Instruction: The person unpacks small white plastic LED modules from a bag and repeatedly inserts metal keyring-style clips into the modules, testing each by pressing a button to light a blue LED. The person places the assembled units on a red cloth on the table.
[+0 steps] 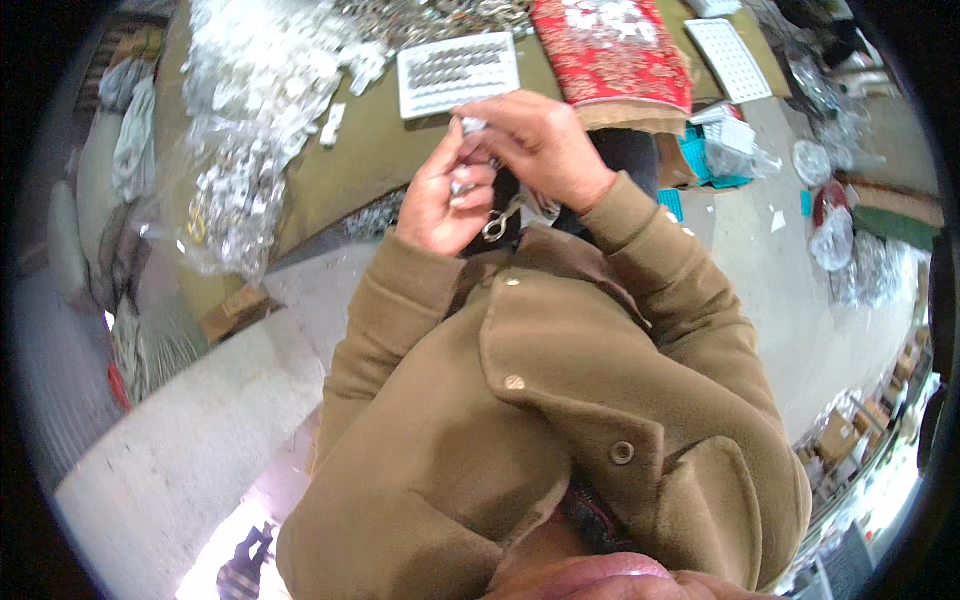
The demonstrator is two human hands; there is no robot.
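Note:
My left hand (441,210) and my right hand (548,140) meet in front of my chest, by the table's near edge. Both are closed, fingertips together around a small whitish piece (473,126) whose kind I cannot make out. More small pale pieces (461,187) show between the curled fingers of my left hand. Just beyond my fingers, a white tray (404,88) carries rows of small grey parts. A single white strip-shaped piece (333,125) lies on the table to the left of the tray.
A large heap of white pieces (262,60) covers the table's left side, with a clear bag (237,200) of small parts nearer me. Metallic bits (440,18) lie at the back. Right of the tray is a red patterned cloth (610,75), then another white tray (728,60).

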